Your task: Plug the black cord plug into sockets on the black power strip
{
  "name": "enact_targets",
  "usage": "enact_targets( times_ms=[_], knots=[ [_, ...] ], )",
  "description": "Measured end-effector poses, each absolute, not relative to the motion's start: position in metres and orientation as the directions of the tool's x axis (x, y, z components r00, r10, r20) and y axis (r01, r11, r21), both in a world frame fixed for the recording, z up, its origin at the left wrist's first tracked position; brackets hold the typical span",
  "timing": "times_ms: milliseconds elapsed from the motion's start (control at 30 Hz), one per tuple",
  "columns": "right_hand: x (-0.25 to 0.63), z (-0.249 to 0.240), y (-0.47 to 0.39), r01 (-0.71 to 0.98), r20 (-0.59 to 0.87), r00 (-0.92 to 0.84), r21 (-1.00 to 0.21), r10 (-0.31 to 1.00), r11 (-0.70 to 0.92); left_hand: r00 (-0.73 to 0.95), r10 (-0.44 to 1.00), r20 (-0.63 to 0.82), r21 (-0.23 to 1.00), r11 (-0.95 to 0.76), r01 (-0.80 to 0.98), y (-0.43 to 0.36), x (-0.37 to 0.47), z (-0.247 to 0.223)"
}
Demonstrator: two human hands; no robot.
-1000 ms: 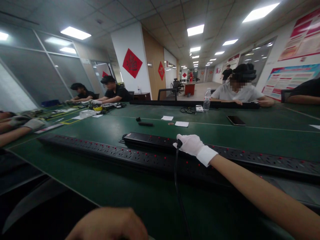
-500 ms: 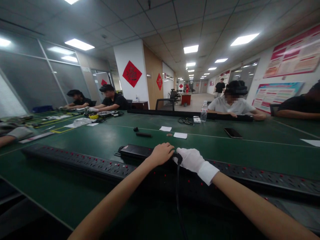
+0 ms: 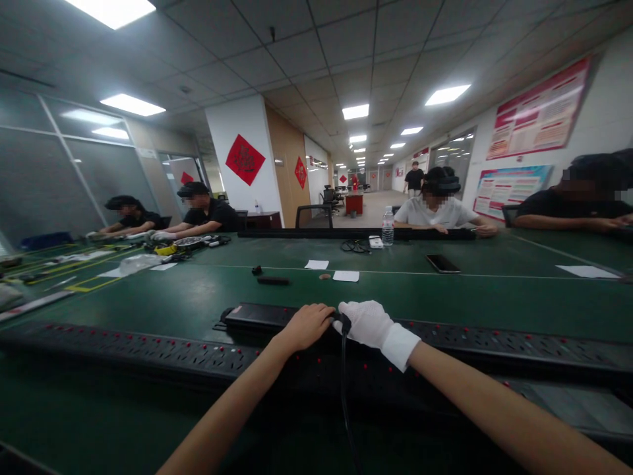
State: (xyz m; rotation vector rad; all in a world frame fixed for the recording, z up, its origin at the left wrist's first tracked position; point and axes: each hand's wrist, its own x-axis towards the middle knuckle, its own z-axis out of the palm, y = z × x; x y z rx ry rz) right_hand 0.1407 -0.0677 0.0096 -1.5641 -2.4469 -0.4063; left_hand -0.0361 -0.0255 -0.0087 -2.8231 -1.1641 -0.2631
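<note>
My right hand, in a white glove, is closed on a black plug whose cord hangs down toward the near side. My bare left hand lies over the far black power strip, its fingertips close to the plug; whether they grip anything is hidden. This strip has red dots along it and runs on to the right behind my right hand. A second long black strip with red dots and socket slots lies nearer, partly beneath my forearms.
On the green table are a short black bar, white papers, a phone, a water bottle and a coiled black cable. Several people sit around it; parts and bags lie at the left.
The view has turned slightly right and up, so the scene sits further left in the picture. Both hands stay together at the plug, with little visible change in their grip.
</note>
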Motion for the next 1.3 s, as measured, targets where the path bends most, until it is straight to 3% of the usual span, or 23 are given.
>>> enact_targets(
  times_ms=[333,667,933,1300],
  knots=[
    [0.142,0.002,-0.059,0.907,0.367,-0.42,0.123,0.83,0.404,0.642,0.758,0.115,0.034,-0.649,0.76,-0.01,-0.059,-0.016],
    [0.145,-0.009,-0.054,0.929,0.463,-0.355,0.077,0.812,0.362,0.725,0.684,0.085,0.087,-0.73,0.678,-0.008,-0.075,-0.012],
    [0.142,0.026,-0.063,0.966,0.573,-0.208,-0.006,0.793,0.258,0.731,0.676,0.092,0.081,-0.736,0.672,-0.008,-0.075,-0.01],
    [0.087,0.022,-0.026,0.947,0.2,-0.32,0.068,0.926,0.313,0.734,0.669,0.118,0.052,-0.742,0.668,-0.01,-0.074,-0.009]
  ],
)
